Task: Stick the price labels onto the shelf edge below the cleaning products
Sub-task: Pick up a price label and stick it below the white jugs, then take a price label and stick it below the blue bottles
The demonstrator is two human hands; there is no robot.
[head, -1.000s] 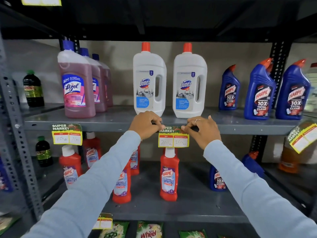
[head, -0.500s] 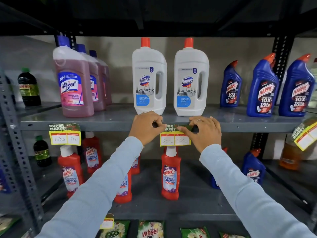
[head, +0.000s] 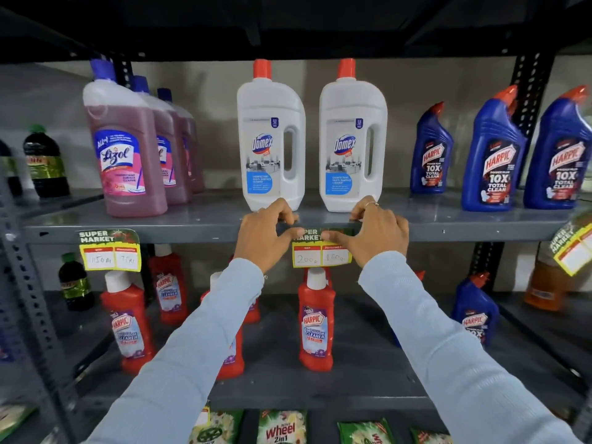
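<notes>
A yellow and green price label (head: 320,256) reading 200 and 160 lies against the grey shelf edge (head: 179,232), below two white Domex bottles (head: 272,139). My left hand (head: 267,233) pinches the label's upper left part, thumb on its green top. My right hand (head: 373,233) presses the upper right part, fingers curled over the shelf lip. Another label (head: 110,251) is stuck on the same edge under the pink Lizol bottles (head: 125,149). A third label (head: 573,248) hangs tilted at the far right.
Blue Harpic bottles (head: 495,152) stand on the right of the upper shelf. Red Harpic bottles (head: 315,322) stand on the shelf below. Dark green bottles (head: 46,161) are at the far left. Wheel packets (head: 282,427) lie at the bottom.
Both hands stay at the label and my thumbs have moved inward across its green top, pressing it against the shelf edge. The view has shifted slightly.
</notes>
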